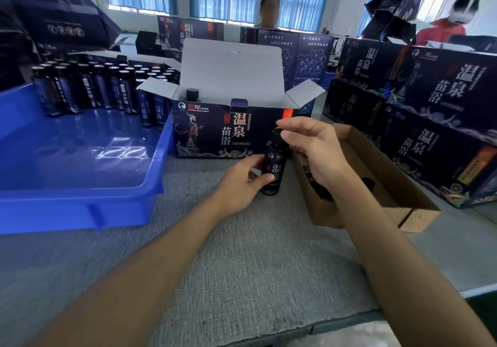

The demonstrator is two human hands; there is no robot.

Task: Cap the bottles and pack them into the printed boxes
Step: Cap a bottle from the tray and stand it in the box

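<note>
A dark labelled bottle (274, 169) stands upright on the grey table mat, just in front of the open printed box (215, 131). My left hand (242, 182) grips the bottle's lower body. My right hand (312, 145) pinches the black cap (277, 134) on the bottle's neck with thumb and fingers. One capped bottle (192, 94) shows inside the box at its left end. Several uncapped bottles (107, 85) stand in the blue tray (80, 163) at the left.
A shallow brown cardboard tray (376, 185) with loose black caps (321, 189) lies right of the bottle. Stacked printed boxes (430, 120) line the right side and the back. Two people are behind the table. The table's front edge runs at lower right.
</note>
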